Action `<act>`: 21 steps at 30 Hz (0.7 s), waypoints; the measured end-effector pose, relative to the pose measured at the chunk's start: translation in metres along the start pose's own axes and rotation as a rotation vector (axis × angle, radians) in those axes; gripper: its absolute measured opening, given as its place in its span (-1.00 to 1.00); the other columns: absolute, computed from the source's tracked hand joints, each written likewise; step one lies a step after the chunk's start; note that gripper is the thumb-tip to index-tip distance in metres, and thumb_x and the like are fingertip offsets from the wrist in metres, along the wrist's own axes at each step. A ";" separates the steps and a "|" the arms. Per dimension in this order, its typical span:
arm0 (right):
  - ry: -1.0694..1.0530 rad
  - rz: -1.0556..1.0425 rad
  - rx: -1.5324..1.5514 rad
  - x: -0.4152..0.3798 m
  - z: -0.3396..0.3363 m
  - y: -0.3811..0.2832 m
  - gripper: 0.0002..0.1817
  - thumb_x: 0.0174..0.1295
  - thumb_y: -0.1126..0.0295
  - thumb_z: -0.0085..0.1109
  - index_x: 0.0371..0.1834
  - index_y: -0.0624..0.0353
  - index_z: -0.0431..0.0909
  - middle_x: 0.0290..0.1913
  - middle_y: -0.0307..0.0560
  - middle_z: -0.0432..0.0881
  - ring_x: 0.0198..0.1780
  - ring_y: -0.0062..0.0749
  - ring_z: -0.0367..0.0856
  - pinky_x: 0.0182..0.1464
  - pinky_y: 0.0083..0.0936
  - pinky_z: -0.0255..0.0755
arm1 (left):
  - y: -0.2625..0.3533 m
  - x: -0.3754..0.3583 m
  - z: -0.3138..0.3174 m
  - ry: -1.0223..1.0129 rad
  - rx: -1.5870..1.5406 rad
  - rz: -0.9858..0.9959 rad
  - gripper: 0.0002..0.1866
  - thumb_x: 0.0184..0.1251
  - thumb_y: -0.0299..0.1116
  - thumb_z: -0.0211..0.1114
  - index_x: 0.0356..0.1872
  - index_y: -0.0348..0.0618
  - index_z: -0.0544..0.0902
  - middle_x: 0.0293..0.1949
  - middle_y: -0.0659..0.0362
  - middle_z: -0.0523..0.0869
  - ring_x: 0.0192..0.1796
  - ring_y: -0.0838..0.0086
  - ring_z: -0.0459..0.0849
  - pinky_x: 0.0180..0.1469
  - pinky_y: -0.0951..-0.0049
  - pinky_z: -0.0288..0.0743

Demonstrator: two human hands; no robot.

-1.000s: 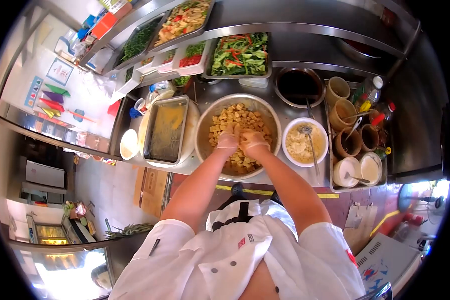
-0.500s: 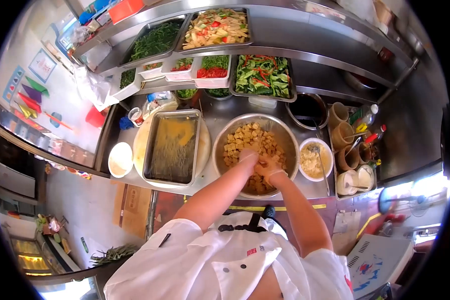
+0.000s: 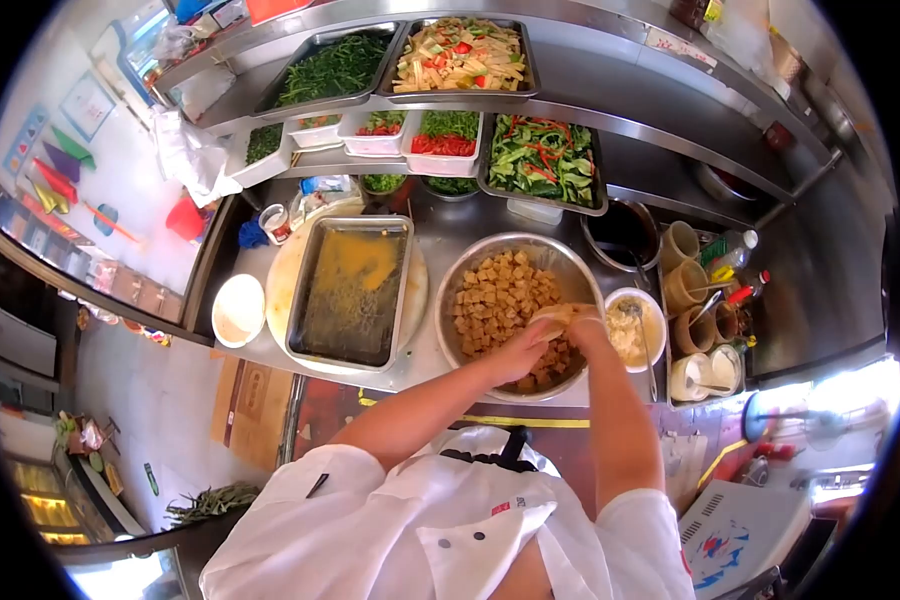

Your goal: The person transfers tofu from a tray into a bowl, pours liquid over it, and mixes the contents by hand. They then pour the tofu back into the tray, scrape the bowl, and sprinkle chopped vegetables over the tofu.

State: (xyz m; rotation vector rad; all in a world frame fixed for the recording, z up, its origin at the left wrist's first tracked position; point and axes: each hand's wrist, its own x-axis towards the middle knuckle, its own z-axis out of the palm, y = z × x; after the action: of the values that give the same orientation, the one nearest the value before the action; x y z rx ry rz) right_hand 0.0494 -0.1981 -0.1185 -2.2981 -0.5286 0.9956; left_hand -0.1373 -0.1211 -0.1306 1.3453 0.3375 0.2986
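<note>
A large steel bowl [image 3: 577, 278] holds many brown, tofu-like cubes [image 3: 498, 305]. Both my hands meet over its right side, close to the rim. My left hand [image 3: 532, 343] reaches in from the left with its fingers closed against the other hand. My right hand [image 3: 586, 326] bends down at the wrist, its fingers pointing left and partly covered. Something pale and thin shows around the fingers; I cannot tell what it is. Just right of the hands stands a white bowl [image 3: 614, 298] of pale, crumbly food with a spoon [image 3: 652, 380] in it.
Left on the counter, a steel tray [image 3: 407, 280] with yellowish liquid rests on a round board [image 3: 282, 290]. A white bowl [image 3: 238, 310] stands farther left. Behind are a pot of dark liquid [image 3: 620, 232] and shelves with vegetable trays [image 3: 545, 165]. Seasoning containers [image 3: 685, 275] line the right.
My hands have risen from among the cubes in the middle of the bowl and shifted right, toward its rim. The whole view has shifted slightly.
</note>
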 end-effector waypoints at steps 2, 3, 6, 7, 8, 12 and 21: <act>-0.028 -0.127 0.064 0.014 -0.010 0.015 -0.61 0.38 0.33 0.24 0.23 0.21 0.69 0.15 0.18 0.76 0.05 0.00 0.79 0.13 -0.16 0.65 | 0.038 -0.013 -0.003 0.038 -0.048 -0.121 -0.48 0.61 -0.35 0.19 0.50 -0.33 0.43 0.35 0.00 0.63 0.28 0.35 0.62 0.32 0.32 0.50; -0.066 -0.180 0.158 0.023 -0.007 0.021 -0.61 0.39 0.33 0.24 0.23 0.24 0.69 0.12 0.18 0.77 0.02 -0.02 0.80 0.11 -0.17 0.66 | 0.049 -0.010 -0.008 0.041 -0.075 -0.184 -0.47 0.60 -0.36 0.22 0.49 -0.33 0.44 0.32 0.01 0.65 0.26 0.37 0.63 0.31 0.33 0.51; -0.497 -0.127 0.807 -0.001 0.004 0.008 -0.66 0.49 0.35 0.15 0.22 0.27 0.67 0.12 0.08 0.77 0.11 -0.14 0.77 0.11 -0.24 0.69 | 0.031 -0.006 -0.014 0.271 -0.201 -0.164 -0.48 0.46 -0.37 0.38 0.38 -0.30 0.53 0.15 0.12 0.73 0.16 0.43 0.68 0.22 0.38 0.55; -0.698 -0.158 0.943 -0.021 -0.003 -0.008 -0.67 0.52 0.36 0.11 0.23 0.27 0.64 0.12 0.04 0.76 0.12 -0.15 0.76 0.11 -0.26 0.70 | 0.026 -0.004 -0.013 0.327 -0.178 -0.132 -0.49 0.43 -0.35 0.44 0.32 -0.30 0.56 0.07 0.16 0.75 0.09 0.43 0.71 0.17 0.38 0.58; -0.692 -0.077 1.041 -0.020 0.007 -0.006 -0.68 0.53 0.35 0.10 0.23 0.25 0.63 0.11 0.03 0.76 0.10 -0.17 0.77 0.09 -0.28 0.72 | 0.025 -0.006 -0.012 0.337 -0.024 -0.165 -0.53 0.42 -0.34 0.46 0.27 -0.29 0.59 0.04 0.16 0.75 0.05 0.42 0.72 0.13 0.39 0.59; -0.715 0.110 1.230 0.003 0.040 0.013 -0.72 0.56 0.32 0.06 0.21 0.16 0.59 0.09 -0.05 0.75 0.08 -0.27 0.77 0.11 -0.32 0.72 | 0.044 -0.013 -0.015 0.314 0.567 -0.192 -0.67 0.40 -0.27 0.50 0.01 -0.27 0.69 -0.03 0.15 0.72 -0.11 0.41 0.74 -0.02 0.39 0.63; -0.620 0.255 1.093 -0.028 0.050 -0.013 -0.78 0.46 0.23 0.33 0.02 0.07 0.64 -0.11 -0.19 0.73 -0.14 -0.47 0.73 -0.22 -0.56 0.67 | 0.047 0.008 -0.038 0.305 -0.569 -0.122 -0.86 0.53 -0.36 0.39 -0.05 -0.18 0.73 0.29 0.17 0.67 0.26 0.36 0.65 0.28 0.28 0.56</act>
State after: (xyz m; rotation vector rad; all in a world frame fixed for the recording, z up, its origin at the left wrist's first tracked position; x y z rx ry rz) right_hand -0.0077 -0.1865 -0.1237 -1.0782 0.1190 1.6034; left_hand -0.1466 -0.0744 -0.0922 0.7156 0.5406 0.4590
